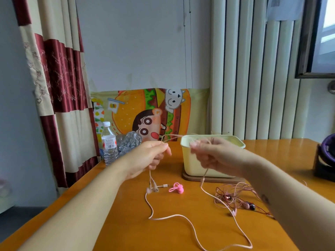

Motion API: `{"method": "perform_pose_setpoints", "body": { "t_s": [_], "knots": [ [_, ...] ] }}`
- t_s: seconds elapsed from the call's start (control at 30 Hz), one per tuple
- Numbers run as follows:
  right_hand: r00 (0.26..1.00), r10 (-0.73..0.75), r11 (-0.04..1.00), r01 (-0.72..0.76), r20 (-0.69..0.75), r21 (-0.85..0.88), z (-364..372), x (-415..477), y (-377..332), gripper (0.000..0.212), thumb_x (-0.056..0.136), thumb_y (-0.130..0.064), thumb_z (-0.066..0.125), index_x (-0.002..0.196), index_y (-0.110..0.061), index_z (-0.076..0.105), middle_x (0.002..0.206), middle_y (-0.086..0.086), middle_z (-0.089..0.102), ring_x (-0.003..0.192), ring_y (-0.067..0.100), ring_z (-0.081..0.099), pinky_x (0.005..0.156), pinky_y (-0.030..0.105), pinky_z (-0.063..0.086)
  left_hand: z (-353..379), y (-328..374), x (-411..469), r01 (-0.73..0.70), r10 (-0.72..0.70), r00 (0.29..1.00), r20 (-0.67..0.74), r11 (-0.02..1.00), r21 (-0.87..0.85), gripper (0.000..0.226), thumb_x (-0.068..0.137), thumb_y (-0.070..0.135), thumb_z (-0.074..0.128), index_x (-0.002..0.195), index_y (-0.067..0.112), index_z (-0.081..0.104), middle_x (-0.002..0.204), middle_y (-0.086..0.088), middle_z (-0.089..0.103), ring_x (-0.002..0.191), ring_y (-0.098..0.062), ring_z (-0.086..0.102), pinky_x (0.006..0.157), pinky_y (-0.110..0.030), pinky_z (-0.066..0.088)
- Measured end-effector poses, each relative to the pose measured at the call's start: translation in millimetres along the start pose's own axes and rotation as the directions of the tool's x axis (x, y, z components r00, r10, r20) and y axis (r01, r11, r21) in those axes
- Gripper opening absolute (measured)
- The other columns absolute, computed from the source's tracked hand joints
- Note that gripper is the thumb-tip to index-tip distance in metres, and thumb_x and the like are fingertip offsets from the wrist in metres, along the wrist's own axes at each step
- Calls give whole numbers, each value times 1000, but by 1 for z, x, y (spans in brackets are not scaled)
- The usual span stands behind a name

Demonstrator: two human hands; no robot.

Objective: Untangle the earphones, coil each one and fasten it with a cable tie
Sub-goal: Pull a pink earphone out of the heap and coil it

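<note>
Orange wooden surface [126,223], grey wall behind. Far left: red-and-cream curtain [54,87]. Bottle [108,144] at the surface's left back edge, with a white label bearing a barcode and a red mark, text too small to read. Crumpled clear bag [129,140] just beside it. Behind them a cartoon burger cloth [145,113] against the wall, no readable writing.

Left hand [150,156] raised, thumb and fingers pinching the pink earphone [181,216]. Its buds hang blurred below that hand, and a thin loop sticks up from the pinch. Right hand [212,154], blurred, fingers curled on the same cable. From there it drops and trails in loose curves along the surface's near side.

White plug [165,186] and pink tie [176,188] lie between the hands on the surface. Cream box [226,137] on a brown board [208,179] behind the right hand. Tangle [239,196] of pink earphones lies right of centre, near the right forearm. Cream slats [253,69] on the right wall, window [322,33] top right, dark object [324,160] at the right edge.
</note>
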State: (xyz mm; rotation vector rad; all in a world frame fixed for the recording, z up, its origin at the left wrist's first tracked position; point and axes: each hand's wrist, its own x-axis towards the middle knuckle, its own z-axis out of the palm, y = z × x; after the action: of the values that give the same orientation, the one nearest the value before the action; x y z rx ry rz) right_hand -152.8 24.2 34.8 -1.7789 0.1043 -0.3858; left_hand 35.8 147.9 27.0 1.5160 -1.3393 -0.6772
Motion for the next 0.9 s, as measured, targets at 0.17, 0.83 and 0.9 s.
{"method": "perform_pose_setpoints", "body": {
  "t_s": [0.17,0.83,0.9],
  "knots": [
    [986,-40,975,73,-159,209,-31,-2,1,28,67,-44,79,71,-20,65,57,-5,30,49,8,27,49,18,28,-18,-1,-10,108,-23,977,214,912,-396,22,89,26,57,72,13,63,58,5,30,48,-5,28,46,-18,25],
    [975,207,657,-200,-82,-726,38,0,31,29,95,-36,51,103,-19,72,73,-13,57,68,4,50,64,15,40,-1,2,15,-320,-93,916,-389,416,-851,21,100,18,42,97,12,62,76,1,69,76,-12,70,80,-33,58],
    [980,198,602,-107,18,-792,53,-3,11,28,96,-35,50,106,-19,71,78,-12,59,70,5,52,65,17,42,-1,-9,18,-303,-155,896,-416,473,-827,23,101,17,40,99,11,62,80,-2,70,84,-16,70,88,-37,53]
  ]
}}
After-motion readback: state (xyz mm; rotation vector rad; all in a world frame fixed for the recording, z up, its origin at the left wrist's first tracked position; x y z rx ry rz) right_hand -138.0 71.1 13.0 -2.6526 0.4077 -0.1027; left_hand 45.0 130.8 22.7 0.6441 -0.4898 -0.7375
